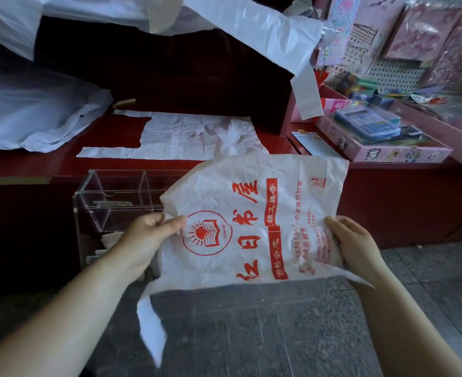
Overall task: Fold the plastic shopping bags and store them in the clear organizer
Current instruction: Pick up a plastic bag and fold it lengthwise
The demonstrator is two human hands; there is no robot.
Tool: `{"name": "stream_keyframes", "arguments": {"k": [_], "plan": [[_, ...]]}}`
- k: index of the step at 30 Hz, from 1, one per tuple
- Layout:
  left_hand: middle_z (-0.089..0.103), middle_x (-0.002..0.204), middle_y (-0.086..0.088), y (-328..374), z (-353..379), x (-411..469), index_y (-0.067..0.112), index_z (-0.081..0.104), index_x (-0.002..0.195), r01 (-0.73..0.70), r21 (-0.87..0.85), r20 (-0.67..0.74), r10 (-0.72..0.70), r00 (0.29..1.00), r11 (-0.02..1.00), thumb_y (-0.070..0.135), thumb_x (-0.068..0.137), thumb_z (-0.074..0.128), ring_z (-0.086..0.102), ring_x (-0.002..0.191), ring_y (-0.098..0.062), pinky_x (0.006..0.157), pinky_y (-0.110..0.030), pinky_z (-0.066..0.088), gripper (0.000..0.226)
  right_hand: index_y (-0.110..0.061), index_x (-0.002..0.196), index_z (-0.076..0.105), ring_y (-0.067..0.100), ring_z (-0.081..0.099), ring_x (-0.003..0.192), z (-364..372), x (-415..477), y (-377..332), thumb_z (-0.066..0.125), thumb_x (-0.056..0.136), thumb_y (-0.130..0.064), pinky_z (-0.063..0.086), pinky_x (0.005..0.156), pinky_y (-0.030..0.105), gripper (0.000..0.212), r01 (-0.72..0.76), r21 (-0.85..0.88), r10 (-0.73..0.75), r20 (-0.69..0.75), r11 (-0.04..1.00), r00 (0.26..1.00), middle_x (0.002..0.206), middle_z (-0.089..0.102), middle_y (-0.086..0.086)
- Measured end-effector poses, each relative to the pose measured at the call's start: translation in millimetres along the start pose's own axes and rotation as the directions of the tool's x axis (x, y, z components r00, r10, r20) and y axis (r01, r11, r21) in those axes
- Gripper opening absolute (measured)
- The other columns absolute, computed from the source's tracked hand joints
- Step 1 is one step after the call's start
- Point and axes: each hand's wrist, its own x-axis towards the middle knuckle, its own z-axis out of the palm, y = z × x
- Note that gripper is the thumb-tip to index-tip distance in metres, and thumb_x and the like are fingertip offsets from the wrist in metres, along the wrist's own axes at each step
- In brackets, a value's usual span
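Red table (47, 164) runs across a shop corner in front of me, with pink boxes (387, 148) of stationery off to the right and a stone floor (251, 336) below. I hold a printed bag (251, 227) spread in the air above the floor. My left hand (148, 240) pinches its left edge between thumb and fingers, and my right hand (357, 246) grips the right edge with fingers curled behind. One handle dangles underneath.

This bag is creased but not yet folded. A flat bag (191, 137) lies smoothed out on the table, handles to the left, also unfolded. More loose bags (33, 118) are heaped at the far left, and a draped bag (265, 31) hangs from above.

The organizer (110, 197) stands just below the table edge, beside my left hand. I can make out no folded bag inside it, so I judge the job barely begun: every bag in sight is left to fold and store.
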Motion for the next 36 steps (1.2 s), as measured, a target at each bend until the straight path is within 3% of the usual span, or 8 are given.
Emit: {"name": "stream_keyframes", "arguments": {"k": [7, 11, 16, 21, 28, 31, 34, 36], "plan": [[0.062, 0.046, 0.007, 4, -7, 2, 0.013, 0.066, 0.051, -0.079, -0.010, -0.115, 0.078, 0.990, 0.997, 0.004, 0.087, 0.052, 0.056, 0.042, 0.001, 0.047, -0.009, 0.045, 0.039, 0.000, 0.091, 0.059, 0.018, 0.066, 0.057, 6, -10, -7, 0.063, 0.070, -0.015, 0.057, 0.052, 0.029, 0.026, -0.177, -0.001, 0.169, 0.296, 0.984, 0.940, 0.070, 0.069, 0.010], [0.068, 0.057, 0.006, 4, -9, 2, 0.010, 0.065, 0.074, 0.026, -0.042, -0.038, -0.028, 0.999, 0.999, 0.011, 0.085, 0.054, 0.064, 0.059, -0.006, 0.070, -0.023, 0.048, 0.015, -0.001, 0.085, 0.058, 0.016, 0.064, 0.048, 8, -9, -5, 0.048, 0.090, -0.006, 0.055, 0.046, 0.027, 0.012, -0.131, 0.042, 0.120, 0.197, 0.990, 0.973, 0.060, 0.067, 0.008], [0.070, 0.063, -0.004, 2, -5, -9, 0.001, 0.064, 0.077, 0.125, 0.091, 0.070, -0.132, 0.989, 0.988, 0.002, 0.082, 0.058, 0.066, 0.055, -0.007, 0.051, -0.013, 0.052, 0.007, -0.007, 0.092, 0.060, 0.018, 0.068, 0.058, 9, -4, 2, 0.046, 0.093, -0.020, 0.056, 0.052, 0.030, 0.018, -0.153, 0.064, 0.139, 0.180, 0.986, 0.974, 0.069, 0.070, 0.007], [0.067, 0.052, 0.002, 8, -7, -4, 0.006, 0.062, 0.076, 0.090, 0.021, -0.051, -0.089, 0.995, 0.996, 0.006, 0.086, 0.056, 0.063, 0.046, -0.007, 0.043, -0.015, 0.049, 0.011, 0.000, 0.085, 0.061, 0.016, 0.068, 0.059, 10, -12, 3, 0.049, 0.091, -0.010, 0.056, 0.054, 0.028, 0.017, -0.139, -0.225, 0.193, 0.237, 0.964, 0.952, 0.073, 0.069, 0.011], [0.068, 0.055, 0.003, 14, -14, -4, 0.010, 0.065, 0.077, 0.067, -0.102, -0.068, -0.074, 0.995, 0.992, 0.009, 0.087, 0.055, 0.064, 0.048, -0.006, 0.045, -0.016, 0.051, 0.014, -0.005, 0.075, 0.067, 0.017, 0.066, 0.052, 9, -10, -2, 0.044, 0.091, -0.004, 0.055, 0.049, 0.026, 0.027, -0.139, 0.123, 0.108, 0.228, 0.983, 0.968, 0.065, 0.070, 0.008], [0.071, 0.063, -0.002, 21, -18, -7, 0.012, 0.074, 0.063, 0.062, -0.254, 0.079, -0.044, 0.996, 0.965, 0.032, 0.043, 0.090, 0.068, 0.055, -0.011, 0.047, -0.020, 0.053, 0.032, -0.015, 0.066, 0.074, 0.019, 0.067, 0.055, 9, -16, -6, 0.072, 0.073, -0.017, 0.056, 0.050, 0.029, 0.008, -0.106, 0.240, 0.034, 0.286, 0.965, 0.958, 0.067, 0.070, 0.008], [0.072, 0.070, -0.003, 21, -25, -8, 0.014, 0.076, 0.064, 0.008, -0.248, 0.125, 0.023, 0.992, 0.969, 0.040, 0.004, 0.090, 0.069, 0.064, -0.011, 0.053, -0.020, 0.054, 0.067, -0.013, 0.070, 0.074, 0.021, 0.069, 0.061, 4, -13, -1, 0.093, 0.016, -0.032, 0.058, 0.056, 0.032, 0.060, -0.080, 0.239, 0.006, 0.296, 0.968, 0.955, 0.071, 0.072, 0.010], [0.071, 0.065, -0.003, 26, -27, -10, 0.012, 0.075, 0.057, 0.008, -0.247, 0.134, 0.026, 0.991, 0.969, 0.037, 0.005, 0.088, 0.068, 0.061, -0.011, 0.051, -0.019, 0.053, 0.060, -0.009, 0.071, 0.073, 0.023, 0.069, 0.064, 3, -14, -2, 0.091, 0.021, -0.032, 0.057, 0.060, 0.034, 0.059, -0.085, 0.208, 0.016, 0.312, 0.974, 0.950, 0.073, 0.071, 0.011]]}}
